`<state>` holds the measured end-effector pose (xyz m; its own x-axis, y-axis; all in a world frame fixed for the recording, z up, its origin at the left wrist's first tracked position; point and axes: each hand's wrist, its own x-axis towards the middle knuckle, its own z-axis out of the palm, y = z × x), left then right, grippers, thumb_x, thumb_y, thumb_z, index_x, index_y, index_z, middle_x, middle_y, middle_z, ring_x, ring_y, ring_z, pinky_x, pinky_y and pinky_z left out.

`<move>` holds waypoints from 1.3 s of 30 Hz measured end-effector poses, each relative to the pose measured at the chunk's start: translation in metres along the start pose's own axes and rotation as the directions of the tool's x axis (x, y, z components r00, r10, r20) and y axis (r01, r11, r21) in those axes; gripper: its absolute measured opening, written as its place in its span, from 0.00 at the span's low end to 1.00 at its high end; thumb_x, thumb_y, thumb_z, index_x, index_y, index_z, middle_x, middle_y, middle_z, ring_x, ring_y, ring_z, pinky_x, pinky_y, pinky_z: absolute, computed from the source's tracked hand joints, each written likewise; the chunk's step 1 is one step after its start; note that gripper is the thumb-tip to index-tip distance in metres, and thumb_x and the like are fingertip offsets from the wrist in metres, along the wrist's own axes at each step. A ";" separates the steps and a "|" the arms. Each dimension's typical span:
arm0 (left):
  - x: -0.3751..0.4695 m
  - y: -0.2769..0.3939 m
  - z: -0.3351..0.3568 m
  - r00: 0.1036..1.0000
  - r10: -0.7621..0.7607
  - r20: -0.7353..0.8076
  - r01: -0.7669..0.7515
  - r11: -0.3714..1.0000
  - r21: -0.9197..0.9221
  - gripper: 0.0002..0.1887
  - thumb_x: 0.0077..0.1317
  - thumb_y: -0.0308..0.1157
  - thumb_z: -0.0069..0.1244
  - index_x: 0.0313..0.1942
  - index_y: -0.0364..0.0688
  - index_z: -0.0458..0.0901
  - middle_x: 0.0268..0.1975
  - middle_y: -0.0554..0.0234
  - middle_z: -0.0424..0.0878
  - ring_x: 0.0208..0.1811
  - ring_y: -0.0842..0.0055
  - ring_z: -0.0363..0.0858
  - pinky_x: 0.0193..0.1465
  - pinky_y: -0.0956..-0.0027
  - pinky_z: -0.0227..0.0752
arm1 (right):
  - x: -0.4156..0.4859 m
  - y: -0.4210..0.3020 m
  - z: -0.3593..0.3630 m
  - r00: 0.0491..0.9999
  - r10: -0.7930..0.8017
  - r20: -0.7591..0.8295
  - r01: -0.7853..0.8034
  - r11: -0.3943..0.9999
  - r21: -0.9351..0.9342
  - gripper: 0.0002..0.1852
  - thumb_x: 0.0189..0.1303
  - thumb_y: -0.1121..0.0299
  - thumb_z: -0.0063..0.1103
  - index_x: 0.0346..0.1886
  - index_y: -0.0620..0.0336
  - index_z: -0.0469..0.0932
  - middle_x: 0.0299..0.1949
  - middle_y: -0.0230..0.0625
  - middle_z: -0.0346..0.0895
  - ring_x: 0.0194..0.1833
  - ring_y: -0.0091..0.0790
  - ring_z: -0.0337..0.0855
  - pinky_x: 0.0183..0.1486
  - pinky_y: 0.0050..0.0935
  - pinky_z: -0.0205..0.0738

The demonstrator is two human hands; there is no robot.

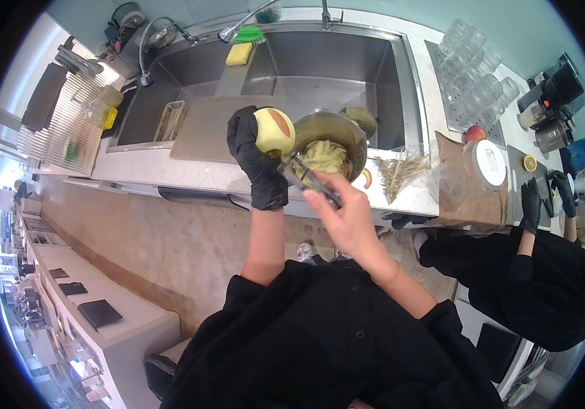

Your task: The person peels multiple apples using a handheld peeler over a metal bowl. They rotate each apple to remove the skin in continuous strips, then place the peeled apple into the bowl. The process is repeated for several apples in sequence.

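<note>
My left hand (254,153), in a black glove, grips a mostly peeled apple (273,130) with a reddish patch of skin left on its upper side. My bare right hand (341,214) is closed around the dark handle of a peeler (323,188). The peeler's head is just below the apple, near the left glove; whether its blade touches the fruit I cannot tell. Under both hands, at the sink's front edge, stands a stainless steel pot (356,135). Pale yellow-green strips or slices (323,155) lie inside it. The right hand and peeler hide part of its near rim.
Behind is a steel sink (323,56) with a yellow sponge (239,54). A board (210,122) bridges its front left. To the right are a peel strip (367,179), thin sticks in plastic (400,174) and an apple (475,134). A co-worker's gloved hands (530,204) are farther right.
</note>
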<state>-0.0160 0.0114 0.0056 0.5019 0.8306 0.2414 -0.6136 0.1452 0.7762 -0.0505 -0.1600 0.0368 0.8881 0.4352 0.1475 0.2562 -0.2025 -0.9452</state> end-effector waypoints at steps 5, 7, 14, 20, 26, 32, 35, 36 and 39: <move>-0.015 0.016 0.006 0.951 -0.066 0.301 0.077 0.997 -0.024 0.10 0.56 0.29 0.51 0.38 0.35 0.77 0.36 0.58 0.81 0.38 0.73 0.79 0.46 0.70 0.71 | 0.042 0.001 -0.024 0.998 -0.049 -0.036 0.048 0.999 -0.023 0.26 0.56 0.52 0.60 0.46 0.69 0.77 0.23 0.45 0.78 0.25 0.39 0.80 0.30 0.32 0.70; -0.015 0.010 0.005 0.961 -0.040 0.273 0.035 0.999 0.023 0.10 0.56 0.27 0.51 0.38 0.35 0.77 0.36 0.59 0.81 0.38 0.75 0.78 0.46 0.71 0.71 | 0.048 -0.014 -0.026 0.999 0.024 0.038 -0.021 0.996 -0.090 0.24 0.58 0.56 0.59 0.47 0.71 0.76 0.31 0.46 0.80 0.32 0.30 0.79 0.36 0.26 0.71; -0.015 -0.001 0.013 0.994 0.074 0.078 -0.078 0.995 0.055 0.07 0.59 0.27 0.51 0.37 0.36 0.77 0.36 0.59 0.81 0.37 0.75 0.78 0.45 0.72 0.71 | 0.018 -0.002 -0.007 0.998 -0.007 -0.059 -0.003 0.987 -0.161 0.25 0.57 0.53 0.58 0.45 0.70 0.77 0.22 0.47 0.78 0.27 0.45 0.81 0.33 0.38 0.72; -0.004 -0.002 0.008 0.976 0.217 0.010 -0.216 0.964 0.155 0.17 0.67 0.42 0.40 0.41 0.35 0.76 0.38 0.59 0.79 0.41 0.71 0.77 0.49 0.66 0.71 | -0.002 0.003 -0.008 0.999 -0.028 -0.024 0.027 0.998 -0.061 0.23 0.58 0.57 0.60 0.48 0.70 0.75 0.28 0.42 0.78 0.25 0.29 0.76 0.29 0.26 0.69; -0.020 0.011 0.005 0.933 0.233 0.275 -0.288 0.940 0.181 0.21 0.67 0.46 0.38 0.40 0.34 0.75 0.38 0.58 0.79 0.39 0.72 0.76 0.46 0.68 0.70 | 0.044 -0.025 -0.029 0.997 -0.070 0.017 0.072 0.960 -0.272 0.24 0.58 0.56 0.60 0.47 0.70 0.75 0.28 0.47 0.79 0.27 0.32 0.78 0.32 0.25 0.69; -0.018 0.012 0.009 0.940 0.282 0.193 -0.324 0.916 0.237 0.22 0.69 0.46 0.36 0.39 0.34 0.75 0.37 0.58 0.79 0.38 0.73 0.76 0.45 0.69 0.71 | 0.033 -0.018 -0.012 0.989 -0.149 -0.011 0.139 0.946 -0.291 0.25 0.58 0.55 0.58 0.47 0.70 0.75 0.29 0.48 0.79 0.26 0.43 0.78 0.32 0.34 0.70; -0.010 0.002 0.003 0.958 0.281 0.060 -0.286 0.911 0.299 0.22 0.69 0.48 0.34 0.39 0.35 0.75 0.37 0.57 0.79 0.38 0.72 0.77 0.44 0.68 0.72 | 0.015 -0.015 -0.008 0.997 -0.075 0.006 0.074 0.951 -0.299 0.25 0.57 0.52 0.58 0.46 0.66 0.76 0.24 0.43 0.77 0.28 0.45 0.80 0.32 0.38 0.72; -0.004 -0.001 0.003 0.969 0.245 -0.011 -0.232 0.931 0.281 0.22 0.69 0.48 0.33 0.40 0.36 0.75 0.38 0.57 0.79 0.38 0.72 0.77 0.43 0.68 0.72 | 0.010 -0.012 -0.009 0.994 -0.102 0.033 0.107 0.950 -0.293 0.24 0.56 0.53 0.59 0.46 0.66 0.77 0.25 0.44 0.78 0.28 0.46 0.80 0.31 0.39 0.72; 0.000 0.013 0.003 0.943 -0.299 -0.146 0.258 0.934 -0.246 0.27 0.65 0.54 0.37 0.46 0.36 0.72 0.45 0.52 0.76 0.44 0.63 0.76 0.47 0.57 0.74 | -0.006 -0.007 -0.014 0.997 -0.071 0.002 0.071 0.980 -0.189 0.23 0.56 0.55 0.60 0.47 0.65 0.77 0.24 0.42 0.77 0.26 0.38 0.80 0.29 0.33 0.71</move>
<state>-0.0223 0.0117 0.0173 0.5678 0.8183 -0.0896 -0.5938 0.4825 0.6439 -0.0526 -0.1736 0.0461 0.8667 0.4507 0.2138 0.3856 -0.3332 -0.8604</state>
